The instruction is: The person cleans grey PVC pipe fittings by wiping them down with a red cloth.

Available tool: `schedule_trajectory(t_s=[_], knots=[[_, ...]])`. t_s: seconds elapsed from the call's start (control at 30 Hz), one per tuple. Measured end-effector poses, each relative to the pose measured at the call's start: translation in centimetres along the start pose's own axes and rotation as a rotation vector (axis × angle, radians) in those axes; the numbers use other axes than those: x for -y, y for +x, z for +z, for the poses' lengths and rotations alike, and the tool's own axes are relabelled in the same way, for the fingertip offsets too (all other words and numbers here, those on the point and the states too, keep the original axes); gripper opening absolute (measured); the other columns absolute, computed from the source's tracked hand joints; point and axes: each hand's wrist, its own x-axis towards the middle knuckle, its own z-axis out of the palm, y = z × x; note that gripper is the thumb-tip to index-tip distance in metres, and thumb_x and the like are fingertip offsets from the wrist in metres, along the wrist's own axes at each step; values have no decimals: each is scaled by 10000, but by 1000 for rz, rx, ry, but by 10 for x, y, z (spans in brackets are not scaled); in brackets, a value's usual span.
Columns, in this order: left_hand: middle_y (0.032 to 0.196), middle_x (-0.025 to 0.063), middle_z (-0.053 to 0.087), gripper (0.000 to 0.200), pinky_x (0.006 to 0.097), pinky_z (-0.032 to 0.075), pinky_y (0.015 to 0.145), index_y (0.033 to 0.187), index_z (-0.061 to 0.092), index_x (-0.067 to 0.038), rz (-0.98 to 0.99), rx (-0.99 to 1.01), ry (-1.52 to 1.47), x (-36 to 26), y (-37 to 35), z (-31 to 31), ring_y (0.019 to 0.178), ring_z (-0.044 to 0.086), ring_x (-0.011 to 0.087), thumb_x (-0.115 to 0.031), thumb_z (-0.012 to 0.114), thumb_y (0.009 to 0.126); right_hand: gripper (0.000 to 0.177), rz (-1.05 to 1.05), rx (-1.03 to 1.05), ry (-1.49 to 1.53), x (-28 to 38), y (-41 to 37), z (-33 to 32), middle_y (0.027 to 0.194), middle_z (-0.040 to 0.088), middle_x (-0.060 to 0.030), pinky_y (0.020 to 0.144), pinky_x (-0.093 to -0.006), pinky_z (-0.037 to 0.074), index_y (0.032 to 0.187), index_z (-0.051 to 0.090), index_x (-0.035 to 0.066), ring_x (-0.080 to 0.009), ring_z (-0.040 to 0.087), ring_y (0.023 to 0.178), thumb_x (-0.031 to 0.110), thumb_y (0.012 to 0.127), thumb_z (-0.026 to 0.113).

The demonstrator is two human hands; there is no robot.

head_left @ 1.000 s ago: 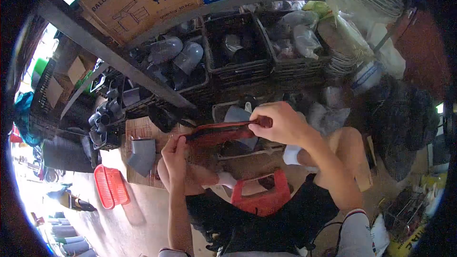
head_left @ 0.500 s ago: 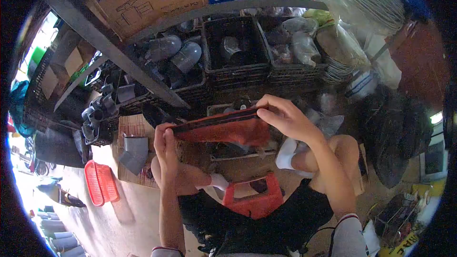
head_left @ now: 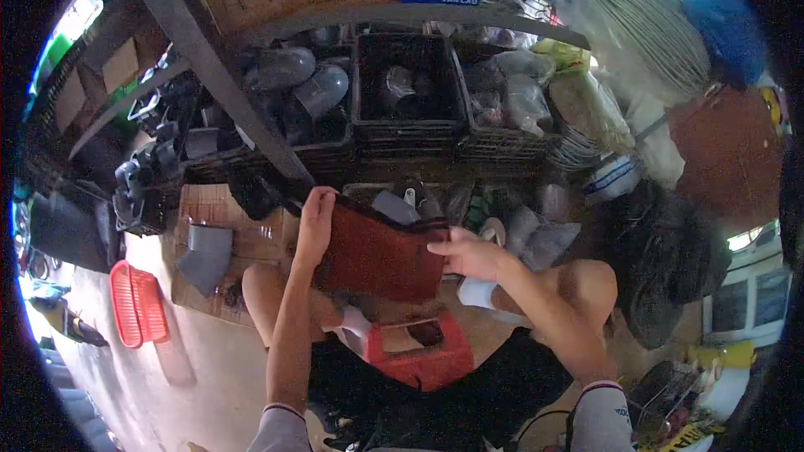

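A dark red piece of cloth with a black edge (head_left: 381,264) hangs spread out between my hands, above the floor in front of my knees. At its upper left corner, my left hand (head_left: 316,222) is closed on the edge. My right hand (head_left: 473,254) pinches the right end of the same edge, thumb on the near side. The edge sags a little between the two grips. Just below the cloth stands a red plastic stool (head_left: 421,364) between my legs. Behind it, a low tray with grey and green pieces (head_left: 410,198) is partly covered by the cloth.
Black crates (head_left: 410,121) with grey pipe elbows (head_left: 322,90) line the back. A metal bar (head_left: 222,71) slants down toward my left hand. On the left are flattened cardboard (head_left: 251,243), a grey pipe fitting (head_left: 207,255) and a red basket (head_left: 138,305). A black plastic bag (head_left: 662,259) stands right.
The cloth was stretched taut and seen nearly edge-on; now its face hangs broad and its edge is slack. My right hand has come lower and closer to my left, which rose. The view shifted slightly.
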Motion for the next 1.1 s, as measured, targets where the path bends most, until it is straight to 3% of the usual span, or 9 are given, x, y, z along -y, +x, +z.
schedule_trajectory(t_s=[0.13, 0.23, 0.43, 0.5, 0.57, 0.63, 0.83, 0.9, 1.1], knots=[[827, -13, 483, 257, 278, 399, 716, 1082, 560, -28, -90, 37, -37, -18, 0, 1, 779, 455, 96, -260, 464, 1027, 283, 83, -37, 185, -8, 9, -24, 1122, 628, -17, 823, -313, 526, 1189, 527, 112, -168, 637, 988, 155, 930, 635], [818, -17, 474, 250, 273, 408, 665, 1092, 560, -55, -271, 84, -367, -6, 9, 2, 737, 448, 82, -269, 445, 1035, 212, 99, -9, 263, -13, 12, -40, 1102, 635, -8, 819, -317, 531, 1120, 552, 119, -162, 637, 989, 149, 928, 637], [888, -27, 500, 229, 276, 418, 739, 1086, 574, -92, -381, 108, -566, 3, 12, 8, 827, 455, 81, -283, 462, 1027, 389, 73, -156, 68, 21, 15, -41, 1171, 615, -77, 913, -370, 507, 1284, 490, 34, -191, 618, 1044, 231, 963, 588], [921, -31, 501, 233, 278, 413, 769, 1082, 578, -95, -461, 117, -706, 6, 16, 11, 859, 450, 88, -291, 466, 1025, 410, -162, -104, -349, 17, 32, -55, 1259, 589, -71, 945, -406, 492, 1294, 506, 69, -203, 596, 1118, 338, 985, 521], [928, -31, 490, 248, 278, 407, 785, 1088, 568, -97, -413, 117, -687, 14, 19, 13, 868, 447, 93, -311, 458, 1028, 460, -224, -66, -334, 12, 35, -63, 1322, 563, -73, 975, -432, 475, 1317, 498, 87, -216, 572, 1177, 414, 994, 477], [925, -31, 477, 262, 277, 402, 791, 1098, 552, -104, -363, 124, -686, 15, 19, 14, 865, 439, 93, -333, 444, 1032, 519, -109, -52, 112, 32, 25, -18, 1361, 537, -84, 1003, -449, 456, 1353, 467, 87, -230, 544, 1224, 457, 990, 456], [893, -22, 438, 298, 285, 396, 751, 1133, 499, -139, -261, 163, -331, -5, 10, 10, 816, 398, 73, -389, 362, 1049, 517, -7, -94, 105, 34, 17, -22, 1322, 565, -52, 978, -397, 478, 1355, 463, 106, -208, 568, 1189, 474, 992, 441], [889, -14, 432, 313, 298, 401, 738, 1148, 489, -145, -452, 224, -324, -22, 4, 6, 801, 390, 72, -401, 338, 1052, 495, 12, -122, 108, 29, 17, -29, 1313, 568, -46, 966, -380, 486, 1360, 460, 103, -192, 575, 1172, 440, 997, 456], [1029, 52, 515, 368, 349, 441, 878, 1276, 434, -115, -198, 247, -230, 23, 9, 18, 989, 504, 170, -392, 401, 1035, 449, -75, -133, -71, 23, 10, -30, 1275, 582, -45, 892, -351, 531, 1375, 453, 90, -176, 594, 1125, 237, 964, 560]])
